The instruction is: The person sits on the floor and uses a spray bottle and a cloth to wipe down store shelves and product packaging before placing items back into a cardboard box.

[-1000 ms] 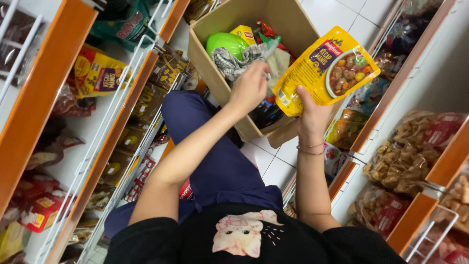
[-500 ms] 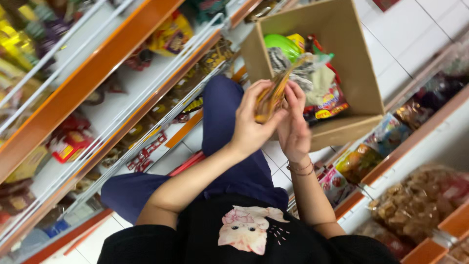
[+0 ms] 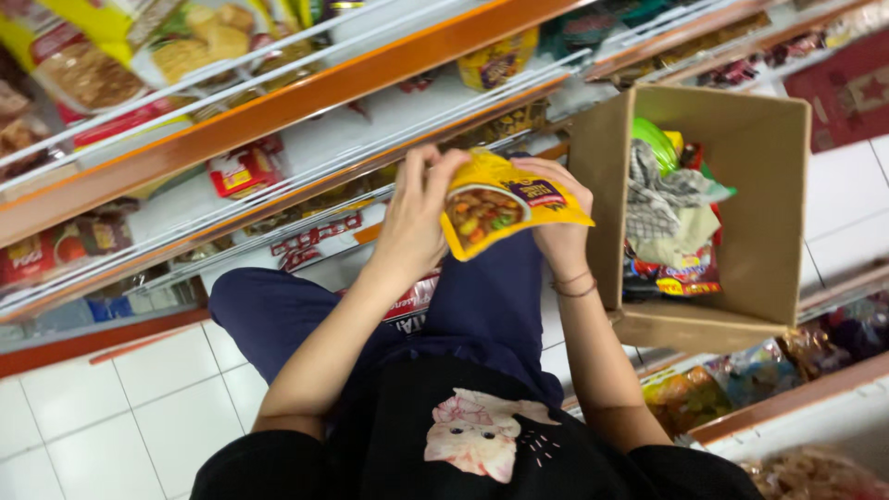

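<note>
Two hands grip one yellow food pouch point(image 3: 505, 206) at the frame's centre: the left hand point(image 3: 417, 222) has its fingers closed on the left edge, the right hand point(image 3: 556, 218) wraps the right side (beside a cardboard box point(image 3: 769, 204) of packets).

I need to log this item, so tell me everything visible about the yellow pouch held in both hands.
The yellow pouch is a flat, glossy packet, plastic by its look, with a picture of a mixed cooked dish on its front and a dark label patch near one corner. It is held tilted above the lap, front facing up. The left hand pinches its left edge; the right hand has its grip on the right side. It sits just left of the open cardboard box, not touching it.
</note>
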